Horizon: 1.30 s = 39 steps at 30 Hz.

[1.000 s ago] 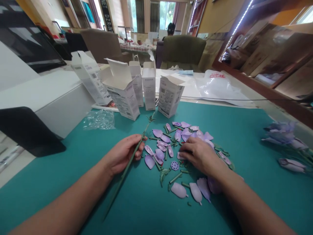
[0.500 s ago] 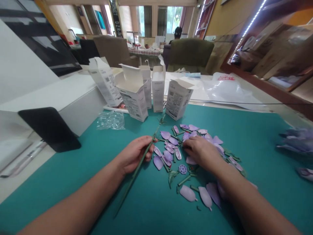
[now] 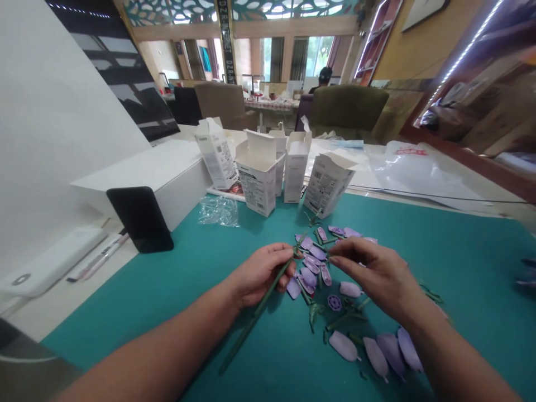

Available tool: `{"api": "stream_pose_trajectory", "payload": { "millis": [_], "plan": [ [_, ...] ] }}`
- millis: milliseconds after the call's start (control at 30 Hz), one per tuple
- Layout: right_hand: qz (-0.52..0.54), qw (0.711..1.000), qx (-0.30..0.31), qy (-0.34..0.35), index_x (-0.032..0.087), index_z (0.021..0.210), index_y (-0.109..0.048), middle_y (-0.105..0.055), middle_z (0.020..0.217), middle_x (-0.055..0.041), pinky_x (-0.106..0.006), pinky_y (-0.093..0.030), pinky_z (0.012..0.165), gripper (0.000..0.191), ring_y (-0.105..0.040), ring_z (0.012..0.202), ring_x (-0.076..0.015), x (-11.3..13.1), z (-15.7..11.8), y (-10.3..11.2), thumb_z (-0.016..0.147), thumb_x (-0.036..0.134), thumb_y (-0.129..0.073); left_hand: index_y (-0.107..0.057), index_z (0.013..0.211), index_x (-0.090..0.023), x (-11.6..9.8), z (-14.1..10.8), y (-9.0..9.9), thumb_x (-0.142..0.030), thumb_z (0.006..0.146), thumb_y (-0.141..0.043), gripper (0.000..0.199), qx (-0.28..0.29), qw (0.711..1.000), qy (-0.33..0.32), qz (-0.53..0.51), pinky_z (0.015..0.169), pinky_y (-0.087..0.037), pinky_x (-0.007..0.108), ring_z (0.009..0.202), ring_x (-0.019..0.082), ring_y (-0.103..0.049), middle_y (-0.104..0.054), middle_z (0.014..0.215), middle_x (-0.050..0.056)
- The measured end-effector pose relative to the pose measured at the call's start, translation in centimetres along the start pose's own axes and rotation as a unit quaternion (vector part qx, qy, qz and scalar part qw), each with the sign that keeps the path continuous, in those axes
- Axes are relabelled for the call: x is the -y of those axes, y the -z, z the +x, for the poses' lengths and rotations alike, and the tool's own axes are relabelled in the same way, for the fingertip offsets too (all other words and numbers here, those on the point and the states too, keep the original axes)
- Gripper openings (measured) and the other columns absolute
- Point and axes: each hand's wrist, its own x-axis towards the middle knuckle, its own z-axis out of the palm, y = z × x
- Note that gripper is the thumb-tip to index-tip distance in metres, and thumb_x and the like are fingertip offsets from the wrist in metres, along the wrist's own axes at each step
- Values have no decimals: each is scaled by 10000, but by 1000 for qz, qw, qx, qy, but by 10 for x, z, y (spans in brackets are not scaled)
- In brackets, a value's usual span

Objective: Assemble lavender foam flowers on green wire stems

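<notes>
At ten o'clock a black slab [image 3: 140,219], probably a phone, is standing by a white box [image 3: 146,170]; open cartons [image 3: 257,184] are standing at twelve, and a red-printed plastic bag [image 3: 400,166] is lying at two.

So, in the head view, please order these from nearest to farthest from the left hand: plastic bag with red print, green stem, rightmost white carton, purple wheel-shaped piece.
1. Green stem: held in the left hand.
2. Purple wheel-shaped piece: to the hand's right.
3. Rightmost white carton: farther back, slightly right.
4. Plastic bag with red print: far back, at right.
</notes>
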Motion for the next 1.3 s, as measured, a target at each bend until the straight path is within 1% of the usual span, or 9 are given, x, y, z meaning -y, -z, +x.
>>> {"api": "stream_pose_trajectory", "payload": {
  "millis": [100,233,367,567,700,767,967,1167,1300],
  "plan": [
    [42,999,-13,-8,215,780,-697,-702,743,-45,-306,-499,600,184,-632,679,-202,1,-2,-5,721,382,-645,-547,797,-145,1,-1,-1,-267,824,-564,126,7,1000,1,4,382,-326,156,386,45,-420,-529,578,-27],
    [63,998,-9,-23,207,838,-709,-706,785,-54,-324,-500,629,214,-639,718,-210,-6,-6,-9,724,377,-650,-534,775,-149,3,-1,-2,-252,838,-538,120,14,1000,7,8,377,-326,159,380,48,-415,-524,565,-29],
    [52,998,-11,-25,206,838,-703,-698,801,-57,-320,-492,632,210,-627,737,-207,-12,-13,-7,748,378,-623,-531,773,-149,4,1,-2,-254,831,-547,121,5,1000,10,5,381,-323,156,383,44,-415,-526,575,-30],
    [15,996,-47,-78,195,787,-665,-647,697,-29,-275,-438,526,208,-559,609,-162,-31,-28,7,748,392,-609,-542,801,-152,6,3,0,-276,819,-585,133,5,1000,24,8,383,-327,153,397,45,-424,-526,590,-32],
    [3,994,-46,-98,198,808,-675,-679,739,-38,-298,-473,569,215,-598,647,-179,-40,-36,8,727,387,-608,-545,811,-148,7,3,-1,-259,829,-573,116,4,999,30,10,377,-329,151,399,45,-422,-524,592,-31],
    [5,995,-43,-93,204,815,-672,-683,732,-35,-296,-482,564,204,-607,640,-179,-39,-37,5,723,378,-621,-544,810,-149,7,2,-3,-260,824,-582,119,4,999,32,9,375,-328,152,398,46,-420,-526,589,-32],
    [21,998,-40,-37,219,783,-691,-679,702,-21,-283,-485,563,121,-594,619,-163,-21,-39,-9,734,313,-632,-520,762,-155,9,1,-7,-282,804,-602,157,11,999,37,20,376,-326,150,397,45,-421,-530,588,-33],
    [64,997,-17,-50,220,848,-700,-703,792,-36,-304,-505,639,146,-629,715,-181,-18,-43,-21,776,309,-608,-513,748,-158,10,-3,-13,-308,808,-593,181,24,999,40,26,387,-320,149,398,42,-409,-518,586,-34],
    [98,993,-10,-71,212,850,-689,-697,791,-44,-304,-495,625,163,-620,712,-184,-16,-45,-25,776,338,-617,-523,768,-159,12,-4,-13,-313,802,-599,175,31,998,43,28,387,-316,149,394,42,-407,-514,577,-42]
  ]
}}
